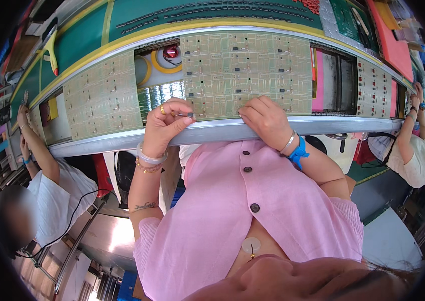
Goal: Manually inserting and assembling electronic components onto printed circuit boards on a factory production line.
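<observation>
In front of me a large tan circuit board panel [217, 80] lies on the rail line, with several small black chips [239, 91] seated across it. My left hand [165, 123] is at the panel's near left corner, thumb and forefinger pinching a small black chip [190, 115]. My right hand [265, 118] rests over the panel's near edge, right of the left hand. Its fingers are bent together, tips down on the board, and whatever they hold is hidden beneath them.
A metal rail [212, 131] runs along the near side. Another board panel [102, 93] lies to the left, and one with red parts [373, 88] to the right. Rows of black chips [212, 14] lie on the green surface beyond. Co-workers' arms [37, 145] reach in at both sides.
</observation>
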Tool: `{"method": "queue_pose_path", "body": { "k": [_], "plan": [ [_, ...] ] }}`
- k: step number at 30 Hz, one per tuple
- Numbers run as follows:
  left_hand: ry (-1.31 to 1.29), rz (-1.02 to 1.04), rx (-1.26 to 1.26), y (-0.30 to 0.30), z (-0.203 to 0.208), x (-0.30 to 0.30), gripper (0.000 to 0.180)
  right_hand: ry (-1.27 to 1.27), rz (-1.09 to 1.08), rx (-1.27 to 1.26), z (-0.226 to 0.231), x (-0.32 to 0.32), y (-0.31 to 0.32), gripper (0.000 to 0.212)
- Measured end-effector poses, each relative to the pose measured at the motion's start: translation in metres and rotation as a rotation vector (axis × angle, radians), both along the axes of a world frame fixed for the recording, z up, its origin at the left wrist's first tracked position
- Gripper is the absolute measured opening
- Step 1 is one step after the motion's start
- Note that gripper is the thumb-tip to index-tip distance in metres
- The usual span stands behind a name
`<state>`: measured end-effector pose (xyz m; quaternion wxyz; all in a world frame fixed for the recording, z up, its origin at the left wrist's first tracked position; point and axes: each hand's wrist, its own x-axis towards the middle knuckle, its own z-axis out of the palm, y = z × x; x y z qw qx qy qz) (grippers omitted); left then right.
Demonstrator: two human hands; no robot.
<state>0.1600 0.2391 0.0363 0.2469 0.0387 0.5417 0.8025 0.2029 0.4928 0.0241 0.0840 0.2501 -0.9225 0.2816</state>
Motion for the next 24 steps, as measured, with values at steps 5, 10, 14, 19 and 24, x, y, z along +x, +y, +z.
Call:
{"method": "queue_pose_path", "body": {
  "k": [5,10,14,19,24],
  "plan": [
    [0.039,-0.023,-0.301,-0.007,-0.002,0.010,0.017,0.005,0.141,0.064,0.008,-0.004,0.008,0.023],
    [0.247,-0.024,-0.723,-0.003,0.004,0.014,0.013,0.005,-0.001,-0.087,0.011,0.023,0.021,0.028],
    [0.812,-0.071,-1.024,0.003,0.012,0.009,0.015,0.025,-0.003,-0.121,0.001,0.032,0.023,0.028],
    [0.896,-0.100,-1.110,0.008,0.010,0.011,0.015,0.042,-0.016,-0.151,-0.003,0.034,0.023,0.028],
    [0.932,-0.102,-1.115,0.011,0.007,0.011,0.014,0.037,-0.008,-0.155,-0.005,0.032,0.023,0.028]
  ]
}}
